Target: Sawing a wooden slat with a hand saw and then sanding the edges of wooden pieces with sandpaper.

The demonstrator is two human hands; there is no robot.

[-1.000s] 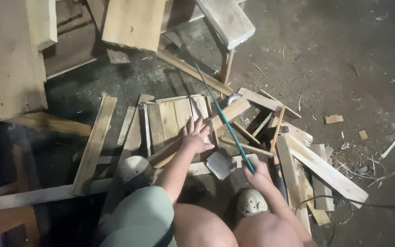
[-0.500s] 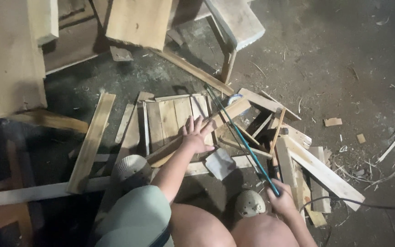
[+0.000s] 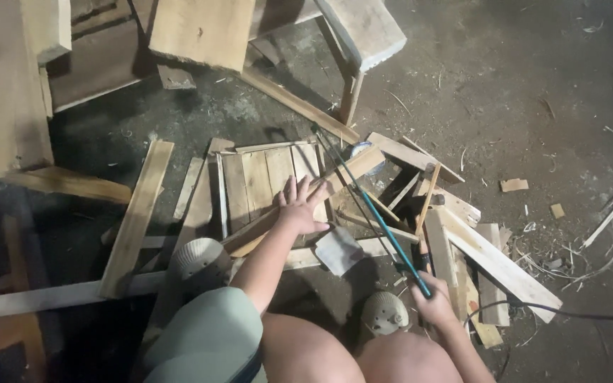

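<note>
Sawing a slat here; the left hand [image 3: 299,206] is spread flat, fingers splayed, pressing down on the diagonal wooden slat [image 3: 299,206] that lies across a small slatted panel [image 3: 264,177] on the concrete floor [image 3: 533,85]; the right hand [image 3: 434,305] is closed around the handle of a thin blue-framed hand saw [image 3: 384,223], blade angled up over the slat just beside the fingers; I'd keep those fingers well off the cut line, lean weight through the palm so the slat can't skate, and use long light strokes; loose offcuts [image 3: 498,262] lie to the right.

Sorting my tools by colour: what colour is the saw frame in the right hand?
Teal blue saw frame, held by the right hand; the head view shows it.
</note>
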